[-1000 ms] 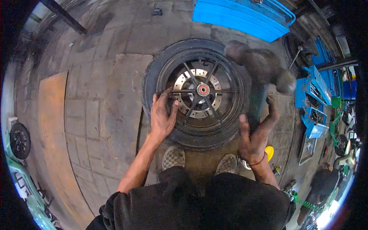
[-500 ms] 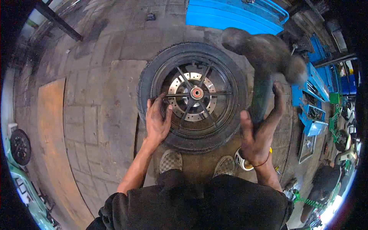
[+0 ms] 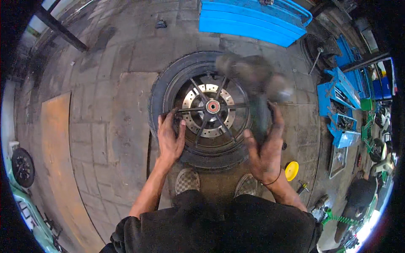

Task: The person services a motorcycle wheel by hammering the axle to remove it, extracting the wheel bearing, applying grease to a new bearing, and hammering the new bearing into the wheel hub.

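Note:
A motorcycle wheel lies flat on the concrete floor, with a black tire (image 3: 162, 90), black spokes and a silver brake disc (image 3: 198, 95) around a red hub. My left hand (image 3: 169, 139) presses on the tire and rim at the wheel's near left side. My right hand (image 3: 265, 152) is closed on the dark handle of a large mallet (image 3: 261, 118). The blurred grey mallet head (image 3: 249, 74) is over the wheel's far right part. My two checkered shoes (image 3: 187, 181) stand just below the wheel.
A blue panel (image 3: 253, 21) lies beyond the wheel. Blue tool trays (image 3: 337, 105) with tools sit at the right. A yellow round lid (image 3: 291, 170) lies by my right wrist. A brown board (image 3: 59, 160) and a small wheel (image 3: 22, 166) are at the left.
The mallet head has swung from the right of the wheel leftward over its rim. My right hand moved with it. My left hand stays on the tire.

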`<state>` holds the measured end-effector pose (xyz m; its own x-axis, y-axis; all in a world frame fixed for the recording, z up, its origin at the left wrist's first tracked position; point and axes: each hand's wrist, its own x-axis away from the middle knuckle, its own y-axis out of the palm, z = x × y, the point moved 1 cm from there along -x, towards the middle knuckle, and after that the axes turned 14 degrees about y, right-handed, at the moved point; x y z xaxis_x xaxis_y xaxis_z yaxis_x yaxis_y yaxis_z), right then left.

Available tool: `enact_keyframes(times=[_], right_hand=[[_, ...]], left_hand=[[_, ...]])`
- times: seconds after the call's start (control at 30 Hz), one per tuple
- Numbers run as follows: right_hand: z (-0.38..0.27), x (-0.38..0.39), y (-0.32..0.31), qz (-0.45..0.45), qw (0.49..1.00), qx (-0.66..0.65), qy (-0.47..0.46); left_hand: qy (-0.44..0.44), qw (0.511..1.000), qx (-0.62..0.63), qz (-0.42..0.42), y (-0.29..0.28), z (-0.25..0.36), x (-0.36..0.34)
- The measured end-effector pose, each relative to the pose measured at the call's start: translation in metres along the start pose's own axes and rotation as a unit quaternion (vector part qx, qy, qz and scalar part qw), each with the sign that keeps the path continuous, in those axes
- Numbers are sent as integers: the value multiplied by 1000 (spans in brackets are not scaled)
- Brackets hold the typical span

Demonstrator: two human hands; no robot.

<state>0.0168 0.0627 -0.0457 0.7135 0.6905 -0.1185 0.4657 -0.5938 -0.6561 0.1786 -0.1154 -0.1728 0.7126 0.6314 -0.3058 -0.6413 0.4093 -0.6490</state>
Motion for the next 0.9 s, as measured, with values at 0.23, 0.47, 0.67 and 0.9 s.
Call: enact_keyframes(times=[0.23, 0.47, 0.67, 0.9], right_hand=[[52, 10, 42, -258, 897, 187, 307], [68, 37, -20, 5, 991, 12, 133], [96, 99, -116, 155, 950, 18, 271], [136, 195, -144, 251, 887, 21, 387]], left_hand=[[26, 999, -6, 30, 3, 5, -1], [20, 998, -43, 38, 6, 7, -1], [231, 955, 96, -156, 64, 89, -5], [507, 773, 15, -381, 231, 179, 16]])
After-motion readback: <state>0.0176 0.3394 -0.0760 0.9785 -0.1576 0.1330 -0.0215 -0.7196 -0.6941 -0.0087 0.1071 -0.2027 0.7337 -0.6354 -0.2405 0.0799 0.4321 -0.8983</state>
